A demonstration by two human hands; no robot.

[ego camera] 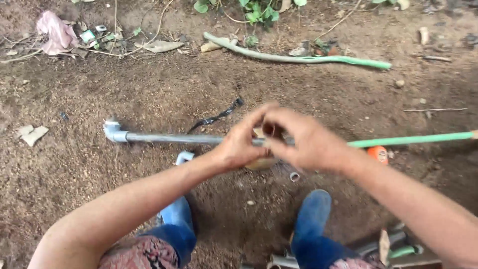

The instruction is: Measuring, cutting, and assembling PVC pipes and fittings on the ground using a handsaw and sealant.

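Together, left hand [239, 144] and right hand [306, 142] pinch a small brown ring [269, 130].

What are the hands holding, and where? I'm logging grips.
Both hands, left hand and right hand, pinch a small brown ring by its rim; hold blurred.

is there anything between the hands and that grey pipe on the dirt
Nothing visible does. The left hand and right hand already meet over the grey pipe, pinching a small brown piece.
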